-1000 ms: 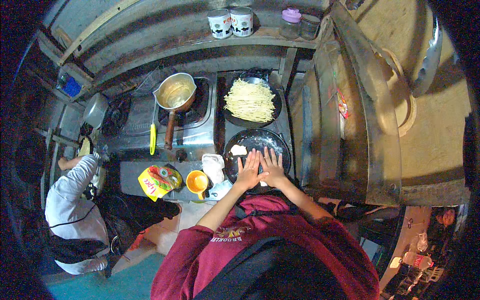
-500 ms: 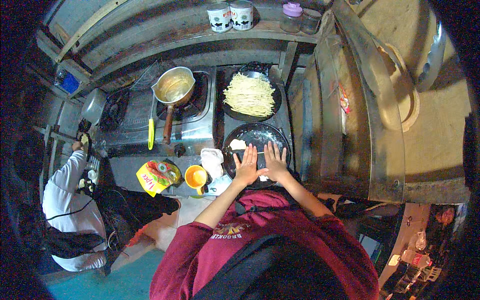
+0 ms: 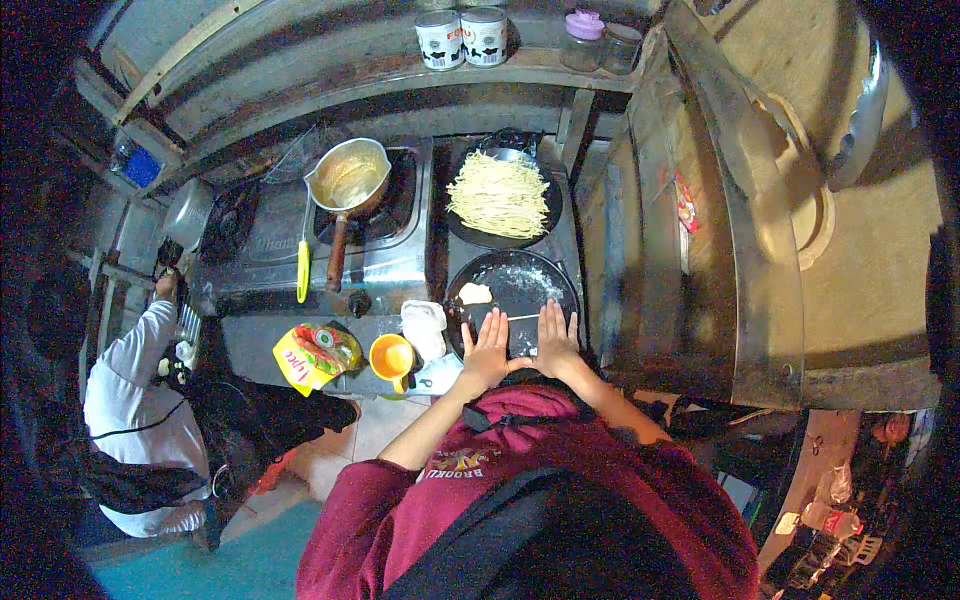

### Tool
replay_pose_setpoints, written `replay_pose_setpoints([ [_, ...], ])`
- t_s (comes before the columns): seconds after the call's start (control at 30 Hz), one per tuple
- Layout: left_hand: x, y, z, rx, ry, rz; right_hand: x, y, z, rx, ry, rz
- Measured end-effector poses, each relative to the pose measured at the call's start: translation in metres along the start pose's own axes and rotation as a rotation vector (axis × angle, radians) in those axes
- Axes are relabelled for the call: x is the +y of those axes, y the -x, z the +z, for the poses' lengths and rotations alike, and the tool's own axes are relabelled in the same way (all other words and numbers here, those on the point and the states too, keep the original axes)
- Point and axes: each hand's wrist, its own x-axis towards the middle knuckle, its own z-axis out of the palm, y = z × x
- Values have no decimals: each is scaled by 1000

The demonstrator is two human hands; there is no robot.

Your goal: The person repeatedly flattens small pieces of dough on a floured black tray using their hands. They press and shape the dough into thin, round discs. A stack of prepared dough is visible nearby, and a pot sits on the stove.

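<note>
My left hand [image 3: 487, 352] and my right hand [image 3: 557, 345] lie flat, fingers stretched out, on the near part of a round black floured tray [image 3: 530, 272]. Between their fingers shows a thin pale dough strand [image 3: 523, 317]; its ends pass to the fingers, and whether they are underneath I cannot tell. Left of it on the same tray rests a small lump of dough [image 3: 475, 293]. A second dark round tray just beyond holds a heap of pale thin dough strips [image 3: 497, 200].
A saucepan [image 3: 348, 180] sits on the stove [image 3: 270, 235], beside a yellow-handled utensil [image 3: 303, 270]. An orange cup [image 3: 392, 357], a white bag [image 3: 425, 328] and a yellow packet [image 3: 310, 358] stand left of my hands. At far left, a co-worker in a white sleeve [image 3: 140, 350] works. Wooden boards [image 3: 690, 250] border the right.
Both hands have slid back toward me across the tray and moved a little apart. More of the dough strand shows between them.
</note>
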Motion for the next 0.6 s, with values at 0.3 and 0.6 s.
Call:
replay_pose_setpoints([
  [0.3, -7, -10, 0, 167, -2, 24, 6, -9, -2, 241, -170, 4],
  [0.6, 6, -19, 1, -56, 374, 11, -10, -31, 32, 319, -177, -325],
])
